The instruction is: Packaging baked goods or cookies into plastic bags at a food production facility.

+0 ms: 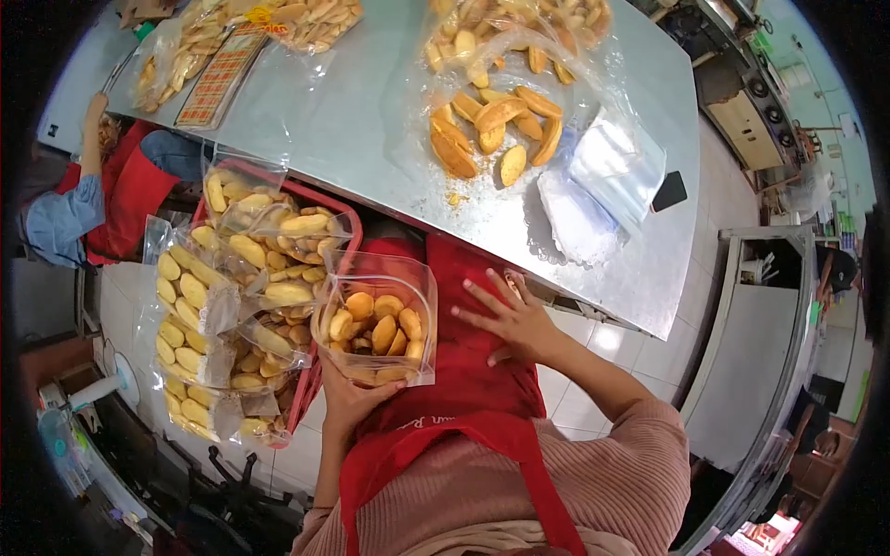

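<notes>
My left hand (354, 393) holds an open clear plastic pouch (381, 361) from below; oval golden-brown baked pieces fill part of it. My right hand (511, 316) is spread over the red apron (452, 368) at my lap, with nothing in it. To the left of the pouch, a red plastic crate (351, 215) is heaped with filled clear pouches (191, 292). On the metal table ahead lie loose baked pieces (500, 115), beside a large clear bag of more pieces (521, 28). Flat empty plastic pouches (615, 167) and white lacy paper liners (580, 219) lie near them.
A black phone-like object (669, 192) rests at the table's (368, 104) right side. Bags of pale pieces (306, 24) and a stack of printed sheets (221, 76) are at the far left. A co-worker in a red apron (128, 187) sits at left; a standing fan (104, 389) is lower left.
</notes>
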The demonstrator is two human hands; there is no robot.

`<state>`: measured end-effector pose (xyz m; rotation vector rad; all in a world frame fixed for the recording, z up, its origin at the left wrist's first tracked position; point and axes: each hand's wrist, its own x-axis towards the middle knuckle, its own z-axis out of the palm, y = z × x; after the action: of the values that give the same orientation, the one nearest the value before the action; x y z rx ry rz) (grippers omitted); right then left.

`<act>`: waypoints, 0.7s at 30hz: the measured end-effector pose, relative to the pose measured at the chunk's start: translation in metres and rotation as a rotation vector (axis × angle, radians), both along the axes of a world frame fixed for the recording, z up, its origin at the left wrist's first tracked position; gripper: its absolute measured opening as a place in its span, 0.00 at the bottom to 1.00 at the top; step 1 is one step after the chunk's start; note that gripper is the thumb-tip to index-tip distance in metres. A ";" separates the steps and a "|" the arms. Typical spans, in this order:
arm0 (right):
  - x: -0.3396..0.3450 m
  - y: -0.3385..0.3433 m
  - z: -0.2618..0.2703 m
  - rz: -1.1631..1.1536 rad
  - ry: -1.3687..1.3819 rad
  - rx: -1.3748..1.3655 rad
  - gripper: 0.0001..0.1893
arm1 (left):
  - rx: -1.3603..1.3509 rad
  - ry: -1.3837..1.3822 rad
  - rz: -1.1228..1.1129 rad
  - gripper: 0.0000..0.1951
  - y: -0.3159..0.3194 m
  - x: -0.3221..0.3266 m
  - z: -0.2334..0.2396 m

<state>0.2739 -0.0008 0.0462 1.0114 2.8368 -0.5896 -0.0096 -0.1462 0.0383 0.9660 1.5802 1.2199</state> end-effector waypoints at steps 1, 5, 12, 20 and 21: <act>0.001 -0.005 -0.007 0.082 -0.095 0.154 0.49 | -0.002 0.002 -0.004 0.62 0.000 -0.003 -0.003; -0.004 0.063 0.013 -0.580 0.430 0.446 0.20 | -0.121 0.182 -0.128 0.62 -0.029 -0.021 -0.045; -0.033 0.163 -0.046 -0.779 0.226 0.461 0.22 | 0.001 0.100 -0.124 0.62 -0.011 -0.009 -0.021; -0.073 0.189 -0.025 -0.749 0.728 -0.076 0.21 | 0.021 0.003 -0.082 0.61 -0.009 -0.004 -0.010; -0.083 0.193 -0.031 -0.658 0.651 0.006 0.22 | 0.034 0.095 -0.106 0.62 -0.010 -0.007 -0.013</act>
<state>0.1909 0.1925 0.0155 2.1111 2.9374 -1.1365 -0.0164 -0.1564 0.0257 1.1302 1.5652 1.1455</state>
